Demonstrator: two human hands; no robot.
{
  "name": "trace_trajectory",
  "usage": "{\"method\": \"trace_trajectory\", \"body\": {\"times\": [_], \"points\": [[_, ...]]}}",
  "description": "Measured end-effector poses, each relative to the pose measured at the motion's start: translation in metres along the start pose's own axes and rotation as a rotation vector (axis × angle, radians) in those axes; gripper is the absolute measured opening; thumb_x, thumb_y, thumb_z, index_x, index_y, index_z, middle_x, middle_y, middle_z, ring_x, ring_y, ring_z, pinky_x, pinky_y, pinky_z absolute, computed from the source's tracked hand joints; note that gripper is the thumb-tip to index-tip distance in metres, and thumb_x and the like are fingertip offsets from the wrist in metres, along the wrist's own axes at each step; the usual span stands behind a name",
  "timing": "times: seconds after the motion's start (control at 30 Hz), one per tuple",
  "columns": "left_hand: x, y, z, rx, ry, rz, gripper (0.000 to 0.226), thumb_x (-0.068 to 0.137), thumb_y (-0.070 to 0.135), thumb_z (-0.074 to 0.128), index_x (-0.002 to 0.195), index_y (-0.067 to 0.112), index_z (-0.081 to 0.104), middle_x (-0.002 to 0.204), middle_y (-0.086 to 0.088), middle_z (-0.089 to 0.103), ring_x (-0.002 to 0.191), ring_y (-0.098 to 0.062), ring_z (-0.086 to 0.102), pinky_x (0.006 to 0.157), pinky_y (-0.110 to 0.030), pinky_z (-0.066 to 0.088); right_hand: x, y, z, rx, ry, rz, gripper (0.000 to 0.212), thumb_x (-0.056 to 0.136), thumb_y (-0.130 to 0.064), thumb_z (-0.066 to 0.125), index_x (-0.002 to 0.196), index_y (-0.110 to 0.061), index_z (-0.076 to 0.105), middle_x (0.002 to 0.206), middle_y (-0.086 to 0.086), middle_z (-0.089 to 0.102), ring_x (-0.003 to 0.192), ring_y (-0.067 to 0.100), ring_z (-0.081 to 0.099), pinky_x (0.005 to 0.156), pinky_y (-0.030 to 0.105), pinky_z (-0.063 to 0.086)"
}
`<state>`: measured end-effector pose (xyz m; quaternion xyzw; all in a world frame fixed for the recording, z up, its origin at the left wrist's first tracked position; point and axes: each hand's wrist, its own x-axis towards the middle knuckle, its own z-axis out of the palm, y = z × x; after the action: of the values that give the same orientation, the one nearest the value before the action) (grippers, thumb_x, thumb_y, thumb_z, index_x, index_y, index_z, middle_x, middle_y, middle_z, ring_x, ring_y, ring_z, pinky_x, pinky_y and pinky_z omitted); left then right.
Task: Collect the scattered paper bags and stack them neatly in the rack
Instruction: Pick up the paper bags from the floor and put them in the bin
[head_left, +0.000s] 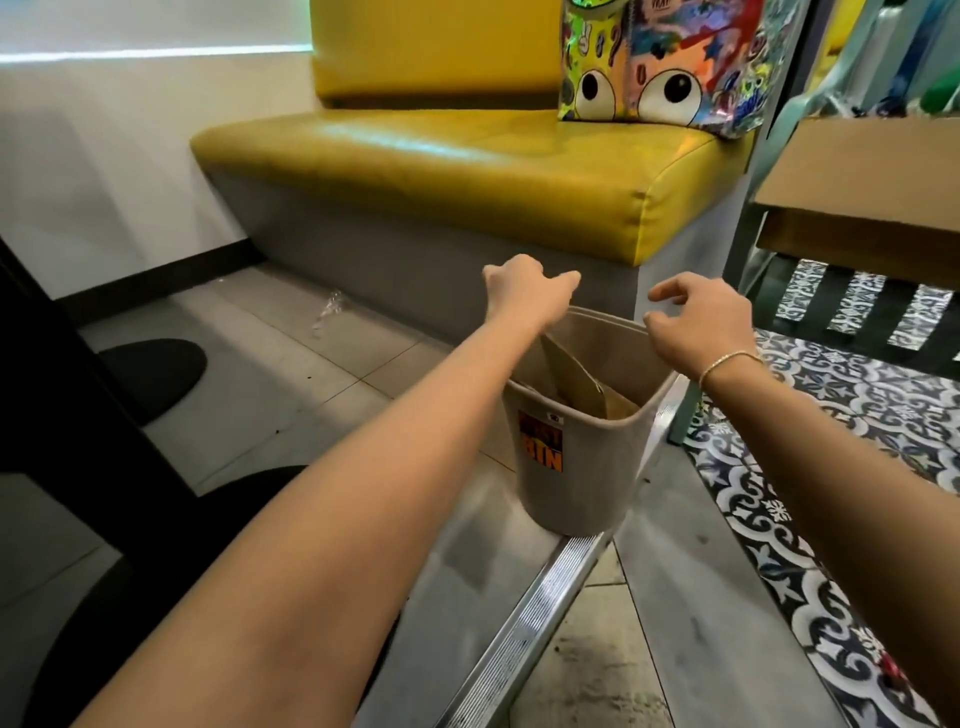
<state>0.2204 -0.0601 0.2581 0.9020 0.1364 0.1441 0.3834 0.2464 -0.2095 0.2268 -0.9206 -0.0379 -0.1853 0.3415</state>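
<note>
Both hands hover empty with loosely curled fingers, left hand (524, 296) and right hand (696, 322) over the bin (571, 467), probably to reach the paper bags (576, 384) standing inside it, below the bench's (415, 171) front corner.

Orange sticker (541, 440) on beige bin (571, 467): bottom line reads "BIN", line above too blurred to read; small print at top of colourful cartoon bag (670, 57) on yellow seat, unreadable
</note>
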Motion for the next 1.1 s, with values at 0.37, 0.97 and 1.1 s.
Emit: {"method": "trace_trajectory", "body": {"times": [0.37,0.97,1.1], "points": [[-0.028,-0.221,0.004,0.324,-0.093,-0.348,0.025,0.092,0.015,0.050,0.113,0.006,0.061,0.118,-0.014,0.059,0.108,-0.029,0.054,0.085,-0.031,0.044,-0.079,-0.046,0.076,0.061,-0.217,-0.367,0.020,0.088,-0.014,0.054,0.101,-0.015,0.069,0.107,0.007,0.060,0.099,0.024,0.058,0.088,0.039,0.049],[-0.047,-0.356,0.059,0.766,-0.280,-0.229,0.027,0.096,0.018,0.038,0.109,0.003,0.057,0.111,-0.017,0.063,0.101,-0.031,0.060,0.078,-0.034,0.047,-0.131,0.009,0.170,-0.306,-0.823,-0.345,0.027,0.094,-0.023,0.043,0.117,-0.027,0.056,0.123,-0.004,0.050,0.111,0.019,0.052,0.087,0.028,0.041],[-0.052,-0.349,0.055,0.793,-0.297,-0.239,0.057,0.087,0.056,0.050,0.114,0.006,0.053,0.112,-0.013,0.061,0.106,-0.029,0.058,0.082,-0.033,0.047,-0.134,0.001,0.187,-0.306,-0.864,-0.327,0.027,0.092,-0.021,0.044,0.116,-0.027,0.057,0.121,-0.003,0.050,0.109,0.021,0.052,0.083,0.028,0.040]]}}
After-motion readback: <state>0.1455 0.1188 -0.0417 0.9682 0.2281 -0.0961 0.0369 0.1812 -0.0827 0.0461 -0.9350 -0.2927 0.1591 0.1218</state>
